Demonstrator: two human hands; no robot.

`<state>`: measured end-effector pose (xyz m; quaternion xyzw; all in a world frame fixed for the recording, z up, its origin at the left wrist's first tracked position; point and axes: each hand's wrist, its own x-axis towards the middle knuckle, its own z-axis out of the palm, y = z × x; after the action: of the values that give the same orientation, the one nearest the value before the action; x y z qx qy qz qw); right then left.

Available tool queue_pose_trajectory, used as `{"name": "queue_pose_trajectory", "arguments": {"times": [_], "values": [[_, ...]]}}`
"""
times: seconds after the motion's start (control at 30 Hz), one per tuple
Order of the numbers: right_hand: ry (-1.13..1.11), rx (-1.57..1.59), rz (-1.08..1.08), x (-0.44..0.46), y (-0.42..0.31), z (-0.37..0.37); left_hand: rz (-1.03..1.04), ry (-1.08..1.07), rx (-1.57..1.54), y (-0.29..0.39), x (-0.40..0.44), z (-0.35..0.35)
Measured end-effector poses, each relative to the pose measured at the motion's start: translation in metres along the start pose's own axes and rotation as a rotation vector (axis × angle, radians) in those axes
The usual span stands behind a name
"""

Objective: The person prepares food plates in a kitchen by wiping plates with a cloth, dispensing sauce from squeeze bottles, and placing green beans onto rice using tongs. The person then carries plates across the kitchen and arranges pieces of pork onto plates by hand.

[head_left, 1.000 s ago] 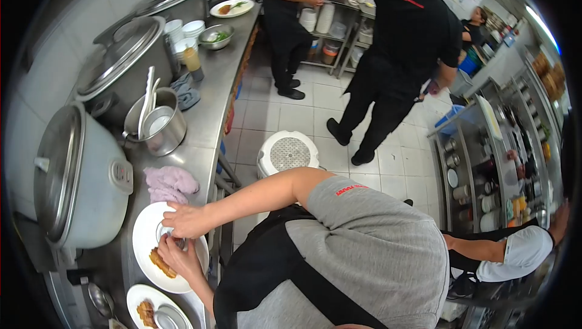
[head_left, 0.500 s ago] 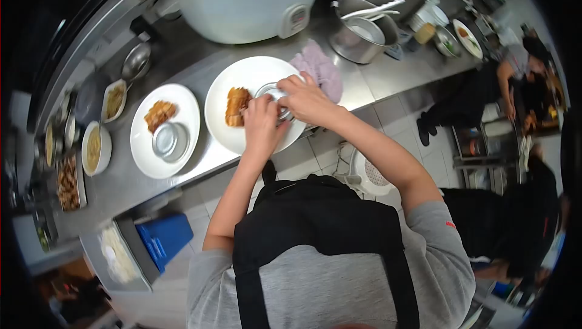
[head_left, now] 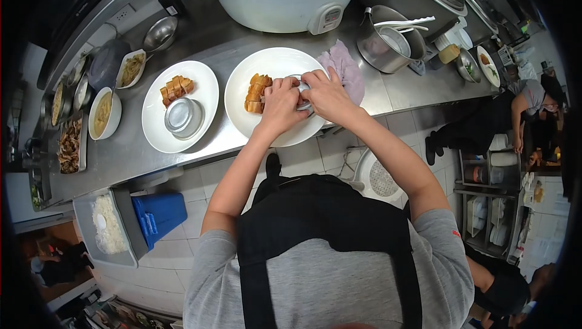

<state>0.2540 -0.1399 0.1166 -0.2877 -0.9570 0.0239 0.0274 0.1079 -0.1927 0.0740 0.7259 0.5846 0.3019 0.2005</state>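
A round metal bowl (head_left: 304,86), mostly hidden by my fingers, sits on the right part of a white plate (head_left: 239,124). Around its left side curl the fingers of my left hand (head_left: 280,109), while my right hand (head_left: 330,95) grips it from the right. Just left of my left hand, sliced browned meat (head_left: 256,94) lies in a row on that plate. A second white plate (head_left: 153,126) stands to the left, bearing more sliced meat (head_left: 177,88) and an upside-down metal bowl (head_left: 183,117).
Behind the plates stands a large rice cooker (head_left: 276,1). A lilac cloth (head_left: 344,71) and a pot (head_left: 388,50) with utensils are at the right. Food bowls (head_left: 105,114) and a meat tray (head_left: 71,150) line the left. A rice bin (head_left: 109,226) is below the counter. People work at right.
The camera view has shifted, so the counter appears further right and higher. Both hands stay at the metal bowl on the same plate, with only small finger shifts.
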Motion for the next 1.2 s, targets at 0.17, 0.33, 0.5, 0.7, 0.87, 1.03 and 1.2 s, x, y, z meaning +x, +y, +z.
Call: {"name": "queue_pose_trajectory", "arguments": {"times": [0.17,0.33,0.5,0.7,0.87,1.03,1.2], "values": [[0.164,0.340,0.096,0.009,0.023,-0.012,0.010,0.023,-0.175,-0.009,0.014,-0.022],[0.241,0.685,0.360,-0.004,0.039,-0.013,-0.067,0.163,-0.759,-0.039,0.028,-0.051],[-0.086,0.196,-0.061,-0.002,0.000,0.003,-0.242,0.257,-1.863,-0.066,0.003,-0.068],[-0.252,0.406,-0.109,0.019,0.015,-0.025,-0.264,0.303,-1.706,-0.072,-0.014,-0.052],[-0.065,0.869,0.100,0.032,0.036,-0.059,-0.380,0.288,-1.588,-0.065,-0.004,-0.050],[0.249,0.948,0.362,0.032,0.029,-0.067,-0.637,-0.044,-1.847,-0.022,0.023,-0.036],[0.266,0.585,0.397,-0.001,0.079,-0.069,-0.661,-0.213,-1.904,0.031,0.070,-0.020]]}}
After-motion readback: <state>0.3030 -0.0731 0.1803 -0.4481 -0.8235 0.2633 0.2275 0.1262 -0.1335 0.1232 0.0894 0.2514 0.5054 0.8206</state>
